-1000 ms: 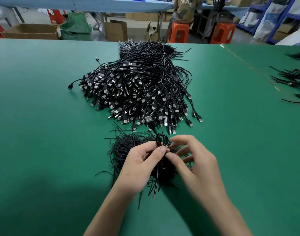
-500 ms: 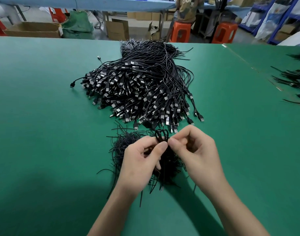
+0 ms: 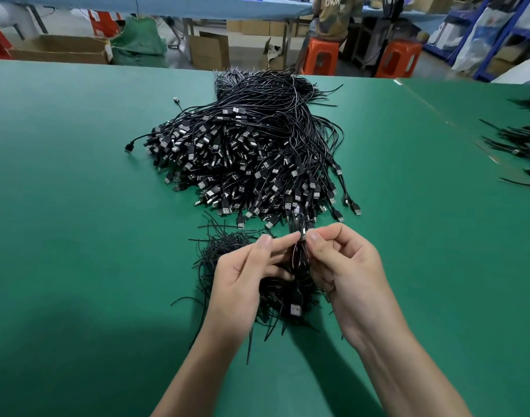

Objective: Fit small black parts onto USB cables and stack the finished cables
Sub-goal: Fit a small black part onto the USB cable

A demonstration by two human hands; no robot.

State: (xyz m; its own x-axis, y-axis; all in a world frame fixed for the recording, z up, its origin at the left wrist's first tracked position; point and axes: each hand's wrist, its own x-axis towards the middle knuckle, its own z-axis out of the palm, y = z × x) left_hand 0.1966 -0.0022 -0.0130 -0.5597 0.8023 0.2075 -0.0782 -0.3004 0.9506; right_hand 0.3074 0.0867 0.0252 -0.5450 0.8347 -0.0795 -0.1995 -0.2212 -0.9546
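Observation:
A big heap of black USB cables [image 3: 251,155] lies in the middle of the green table [image 3: 77,206], plugs fanned toward me. In front of it sits a smaller tangle of thin black ties [image 3: 227,251]. My left hand [image 3: 245,275] and my right hand [image 3: 345,266] meet above that tangle. Both pinch one coiled black cable [image 3: 299,254] between thumb and forefinger at its top. The cable's loops hang down between my palms, and its USB plug [image 3: 295,309] dangles below. The small black part at my fingertips is too tiny to make out.
More black cables [image 3: 519,142] lie at the table's right edge. Beyond the far edge stand orange stools [image 3: 320,60], cardboard boxes [image 3: 62,48] and a person [image 3: 337,16] at another table.
Both hands have lifted slightly and shifted toward the big heap. The coiled cable now hangs lower between my palms, with its USB plug showing below.

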